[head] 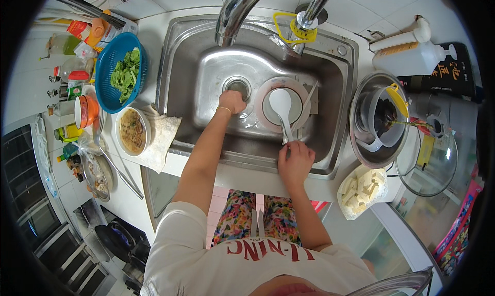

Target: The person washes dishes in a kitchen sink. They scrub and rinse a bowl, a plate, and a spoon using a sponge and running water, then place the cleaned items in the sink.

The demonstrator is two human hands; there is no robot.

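My left hand point(232, 101) reaches down into the stainless steel sink point(210, 122), its fingers at the drain strainer point(238, 88); what the fingertips do there is hidden. At the handle end of a white rice paddle point(280, 102) is my right hand point(297, 160), with its thumb and fingers on the handle, near the sink's front edge. The paddle's head lies over a white bowl point(267, 107) standing on a pale pink plate point(263, 88). A pair of thin chopsticks point(308, 98) rests across the plate's right side. Above the sink hangs a chrome faucet point(232, 21).
Left of the sink are a blue colander point(102, 79) with leafy greens, a bowl of soupy food point(132, 131) and a cloth point(164, 135). At right, a steel basin point(357, 141) holds a plastic strainer; a plate of cut tofu point(361, 189) sits by the counter's front edge.
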